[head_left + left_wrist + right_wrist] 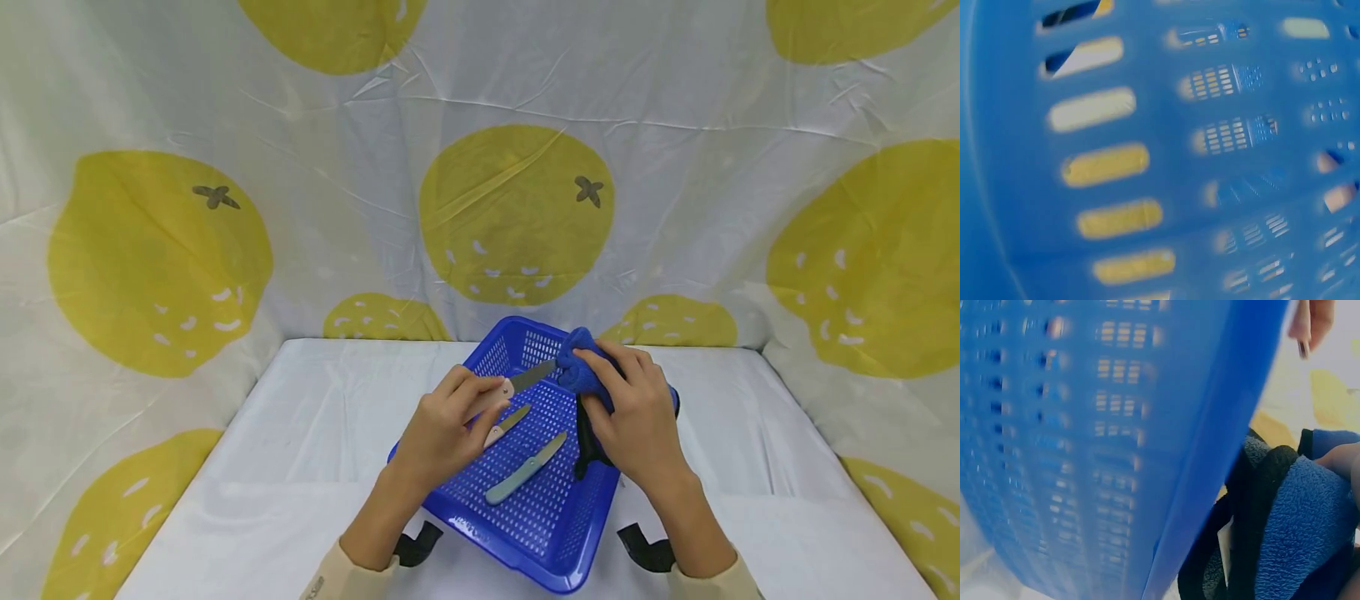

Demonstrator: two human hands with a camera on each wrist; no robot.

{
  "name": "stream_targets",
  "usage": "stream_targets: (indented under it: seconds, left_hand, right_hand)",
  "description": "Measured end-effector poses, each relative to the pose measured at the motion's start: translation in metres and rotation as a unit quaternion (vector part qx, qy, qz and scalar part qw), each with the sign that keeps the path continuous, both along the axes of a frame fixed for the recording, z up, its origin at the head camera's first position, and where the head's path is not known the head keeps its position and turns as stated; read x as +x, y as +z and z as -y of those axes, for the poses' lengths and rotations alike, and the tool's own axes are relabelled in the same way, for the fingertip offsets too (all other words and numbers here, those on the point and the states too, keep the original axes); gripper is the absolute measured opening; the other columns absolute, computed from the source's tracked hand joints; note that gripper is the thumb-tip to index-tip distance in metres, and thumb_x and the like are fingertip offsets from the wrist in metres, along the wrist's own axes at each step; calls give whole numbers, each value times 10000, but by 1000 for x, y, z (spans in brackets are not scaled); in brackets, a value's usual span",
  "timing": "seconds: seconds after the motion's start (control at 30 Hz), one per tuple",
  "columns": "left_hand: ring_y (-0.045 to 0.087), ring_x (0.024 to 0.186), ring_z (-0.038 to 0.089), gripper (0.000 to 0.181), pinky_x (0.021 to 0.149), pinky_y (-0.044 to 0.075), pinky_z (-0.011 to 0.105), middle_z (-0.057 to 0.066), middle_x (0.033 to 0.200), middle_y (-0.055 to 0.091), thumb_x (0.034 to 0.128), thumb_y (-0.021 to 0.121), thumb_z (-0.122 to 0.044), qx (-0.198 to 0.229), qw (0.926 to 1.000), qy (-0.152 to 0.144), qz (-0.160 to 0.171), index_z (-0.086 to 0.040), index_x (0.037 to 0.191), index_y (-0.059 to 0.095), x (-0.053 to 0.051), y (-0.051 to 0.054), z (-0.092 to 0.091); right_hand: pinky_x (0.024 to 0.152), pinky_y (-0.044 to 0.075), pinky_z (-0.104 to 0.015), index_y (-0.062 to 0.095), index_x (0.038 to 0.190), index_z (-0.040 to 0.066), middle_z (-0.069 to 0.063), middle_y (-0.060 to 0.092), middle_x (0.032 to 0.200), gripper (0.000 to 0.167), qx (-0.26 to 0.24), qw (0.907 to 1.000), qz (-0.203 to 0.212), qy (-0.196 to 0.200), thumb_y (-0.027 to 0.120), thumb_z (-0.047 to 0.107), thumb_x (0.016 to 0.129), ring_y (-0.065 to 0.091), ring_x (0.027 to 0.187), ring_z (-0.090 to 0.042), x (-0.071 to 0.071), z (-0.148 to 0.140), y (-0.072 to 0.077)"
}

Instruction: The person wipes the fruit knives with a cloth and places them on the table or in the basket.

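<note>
My left hand pinches the pale pinkish handle of a small knife, blade pointing right. In my right hand is a blue terry cloth, gathered at the blade's tip; the cloth hides whether it wraps the tip. Dark edging and a white tag show on the cloth in the right wrist view. Below the hands stands a blue perforated basket. Inside it lie a knife with a light blue handle and another knife with a pale handle, partly behind the left hand.
The basket's wall fills the left wrist view, hiding the left hand's grip there. Two black curved pieces show by the wrists. White cloth covers the table; a lemon-print curtain hangs behind it.
</note>
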State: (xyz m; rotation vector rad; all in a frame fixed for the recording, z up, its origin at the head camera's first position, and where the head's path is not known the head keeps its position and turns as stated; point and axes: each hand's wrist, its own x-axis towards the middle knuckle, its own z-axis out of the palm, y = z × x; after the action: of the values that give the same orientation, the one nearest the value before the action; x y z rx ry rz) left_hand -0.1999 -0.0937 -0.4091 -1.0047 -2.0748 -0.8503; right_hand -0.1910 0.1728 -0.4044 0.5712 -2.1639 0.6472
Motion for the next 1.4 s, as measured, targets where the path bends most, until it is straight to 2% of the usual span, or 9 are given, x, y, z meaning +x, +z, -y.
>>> stream_targets:
  seconds: [0.27,0.53,0.7,0.77,0.97,1.13,1.23,1.4]
  left_hand:
    - [683,863,136,301,714,598,201,54,953,609,879,818,-90,205,9986,365,314,-39,1159,718,-3,6,13]
    - [651,756,76,275,633,554,158,19,958,643,966,739,-210,-54,9962,672,546,-85,1211,718,-1,10,14]
    - [714,826,65,221,711,578,151,4,984,733,1002,690,-222,-155,9943,752,745,-97,1178,734,-2,9,12]
    - [735,851,68,198,731,585,154,9,993,765,1002,687,-208,-133,9939,738,813,-94,1155,740,-1,9,11]
    - [634,675,31,205,615,550,152,-10,858,738,1000,693,-218,185,9909,412,1266,-95,1163,715,0,9,7]
    - [662,713,45,326,644,580,175,-14,859,724,912,805,-218,481,9863,266,1557,-124,1201,685,2,10,7]
    - [643,730,71,335,642,578,183,4,943,737,891,824,-195,538,9867,243,1513,-125,1187,683,3,11,7]
    - [642,793,106,290,647,577,189,26,1031,724,892,820,-190,378,9923,286,1147,-109,1146,707,3,8,6]
  right_hand:
    - [964,457,-605,710,1271,109,-197,628,1346,410,-140,9998,121,-14,730,43,867,570,1156,-412,-6,-8,-3]
    - [971,451,-594,709,1275,129,-179,625,1352,420,-213,9996,175,78,741,50,864,566,1173,-390,-3,-6,-3]
    - [982,443,-596,706,1286,138,-167,620,1360,431,-213,9995,194,127,746,50,867,562,1187,-391,-3,-6,-4]
    - [985,440,-592,703,1292,145,-161,617,1365,435,-206,9995,202,153,748,52,869,559,1191,-390,-3,-5,-5]
    - [995,434,-590,703,1295,150,-157,617,1360,440,-190,9994,187,214,748,49,869,558,1200,-385,-1,-3,-2]
    - [989,440,-594,709,1286,146,-167,625,1349,447,-222,9994,114,256,747,35,855,561,1199,-392,3,-1,2]
    - [1000,438,-587,708,1290,154,-171,621,1358,451,-219,9991,131,340,747,39,856,558,1210,-388,6,0,4]
    - [1040,440,-574,705,1300,158,-166,610,1388,438,-144,9985,255,471,750,75,872,547,1252,-375,12,4,6]
